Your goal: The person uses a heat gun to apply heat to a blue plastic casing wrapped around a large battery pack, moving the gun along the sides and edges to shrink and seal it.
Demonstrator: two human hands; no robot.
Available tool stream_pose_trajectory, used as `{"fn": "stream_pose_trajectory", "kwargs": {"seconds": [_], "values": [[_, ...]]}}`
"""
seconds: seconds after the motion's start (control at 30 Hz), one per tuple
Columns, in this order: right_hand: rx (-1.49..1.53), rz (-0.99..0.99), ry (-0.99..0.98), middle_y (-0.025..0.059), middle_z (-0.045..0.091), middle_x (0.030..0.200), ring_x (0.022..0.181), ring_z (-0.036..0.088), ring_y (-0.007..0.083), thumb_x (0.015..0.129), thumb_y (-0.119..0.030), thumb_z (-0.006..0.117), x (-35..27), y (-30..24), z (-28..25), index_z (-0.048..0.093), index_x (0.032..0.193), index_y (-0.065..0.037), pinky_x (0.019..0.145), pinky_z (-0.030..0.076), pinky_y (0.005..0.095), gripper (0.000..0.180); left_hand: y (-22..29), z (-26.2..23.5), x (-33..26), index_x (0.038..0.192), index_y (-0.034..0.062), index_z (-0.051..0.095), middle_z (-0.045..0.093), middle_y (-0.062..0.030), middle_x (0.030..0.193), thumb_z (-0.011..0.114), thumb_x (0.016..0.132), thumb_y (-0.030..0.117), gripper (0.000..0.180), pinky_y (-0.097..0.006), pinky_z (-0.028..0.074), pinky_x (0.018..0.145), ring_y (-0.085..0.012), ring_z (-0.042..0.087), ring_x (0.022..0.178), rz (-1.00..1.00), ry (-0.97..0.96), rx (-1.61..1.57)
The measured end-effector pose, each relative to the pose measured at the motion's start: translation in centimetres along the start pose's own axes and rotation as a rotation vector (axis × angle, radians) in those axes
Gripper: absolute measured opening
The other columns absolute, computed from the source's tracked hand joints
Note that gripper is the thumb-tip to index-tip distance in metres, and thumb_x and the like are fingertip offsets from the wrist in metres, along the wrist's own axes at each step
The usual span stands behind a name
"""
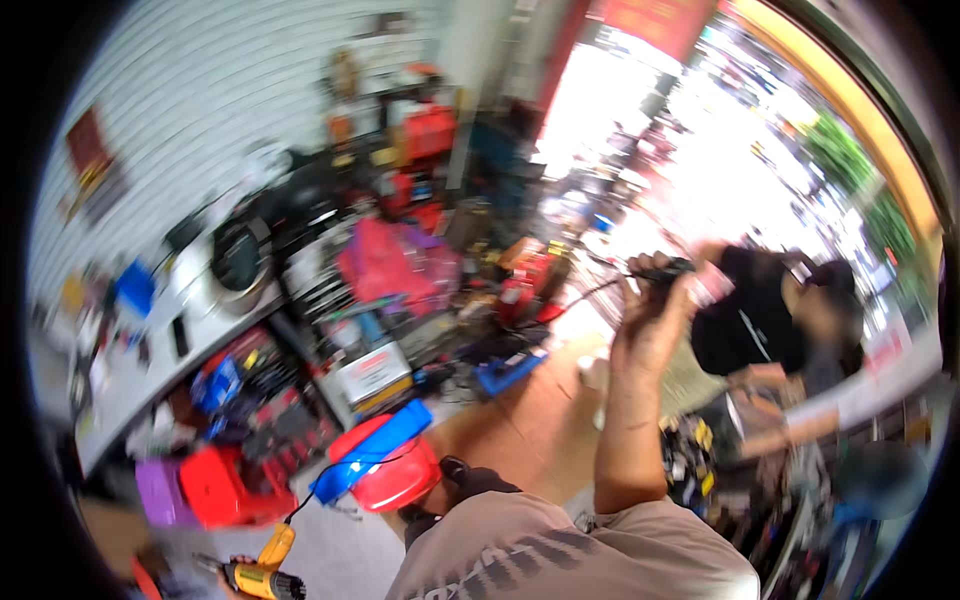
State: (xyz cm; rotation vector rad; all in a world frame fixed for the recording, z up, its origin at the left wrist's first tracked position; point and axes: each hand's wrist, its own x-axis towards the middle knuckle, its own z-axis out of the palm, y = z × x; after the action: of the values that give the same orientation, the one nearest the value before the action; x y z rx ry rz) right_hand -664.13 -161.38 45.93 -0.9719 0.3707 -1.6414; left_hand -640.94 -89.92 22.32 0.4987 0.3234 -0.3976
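At the lower left edge, a yellow and black corded heat gun (262, 580) lies handle up, its metal nozzle pointing left. My left hand (228, 588) shows only as a sliver of skin against its barrel; the fingers are mostly hidden. A thin black cord rises from the handle and crosses a blue tray-like piece (372, 452) on a red stool (398, 478). Raised ahead on the right, my right hand (655, 300) is closed around a black cord end (662, 268). A dark cable runs from it down to the left. Blur hides the exact shape of that end.
A person in black (750, 310) bends close beyond my right hand. Red stool (225, 490) and purple bin (163, 492) stand by the left workbench (120, 400). A white box (375, 372) and a blue frame (510, 372) sit mid-floor. Cluttered parts (690, 455) lie right.
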Motion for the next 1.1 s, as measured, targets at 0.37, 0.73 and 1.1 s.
{"fn": "stream_pose_trajectory", "kwargs": {"seconds": [0.37,0.73,1.1], "values": [[-0.38,-0.375,0.481,0.0105,0.071,0.119,0.114,0.067,0.0222,0.105,-0.056,0.056,-11.9,-17.8,-12.2,0.064,0.128,-0.002,0.096,0.055,0.0359,0.059,-8.5,17.4,14.7,0.128,-0.0021,0.062,0.069,-0.0204,0.118,0.069,0.096,0.034,0.049,-0.049,0.058,0.093,-0.0312,0.067,0.106,0.063,-0.234,0.778],[-0.384,-0.398,0.572,0.0111,0.07,0.118,0.112,0.066,0.0187,0.108,-0.05,0.055,-13.2,-19.0,-14.2,0.063,0.129,0.0,0.094,0.053,0.0322,0.055,-12.1,21.1,13.1,0.126,0.0,0.063,0.068,-0.0164,0.12,0.062,0.1,0.039,0.047,-0.053,0.051,0.1,-0.0353,0.064,0.112,-0.344,-0.129,0.618],[-0.424,-0.305,0.354,0.0119,0.069,0.122,0.115,0.066,0.0217,0.108,-0.049,0.056,-4.9,-11.8,-11.9,0.061,0.132,0.0,0.097,0.052,0.0362,0.055,-5.6,7.4,19.9,0.141,0.0001,0.057,0.063,-0.0183,0.139,0.055,0.106,0.042,0.054,-0.055,0.05,0.105,-0.0325,0.061,0.125,-0.537,-0.724,0.452]]}}
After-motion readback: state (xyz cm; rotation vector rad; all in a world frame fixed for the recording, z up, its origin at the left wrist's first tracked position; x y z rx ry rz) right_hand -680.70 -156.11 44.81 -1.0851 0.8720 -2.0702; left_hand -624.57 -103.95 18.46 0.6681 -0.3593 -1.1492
